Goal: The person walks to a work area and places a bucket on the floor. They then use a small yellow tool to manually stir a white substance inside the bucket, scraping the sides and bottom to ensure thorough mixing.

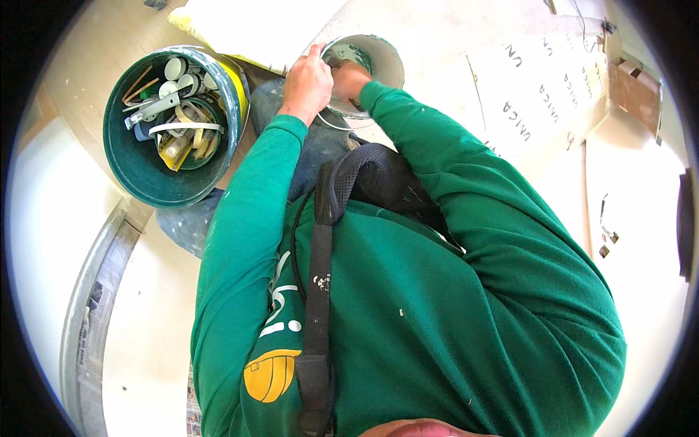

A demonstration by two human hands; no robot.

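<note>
A white bucket [389, 62] with green smears on its inner wall stands tilted at the top middle, its thin wire handle hanging at the near side. My left hand [307, 86] is closed on the bucket's left rim. Inside the bucket's mouth is my right hand [351, 79], fingers curled low against the left inner side. What those fingers hold, if anything, is hidden. Just left of my left forearm stands a large dark green bucket [120, 156], holding white-lidded pots [175, 68], a smaller green bucket with a pale handle, and several hand tools.
Pale sheets or boards [539, 109] with printed lettering lie to the right. A white slab with a yellow edge [200, 33] is behind the green bucket. A long grey metal profile [80, 320] runs along the lower left. A brown cardboard box [635, 95] stands far right.
</note>
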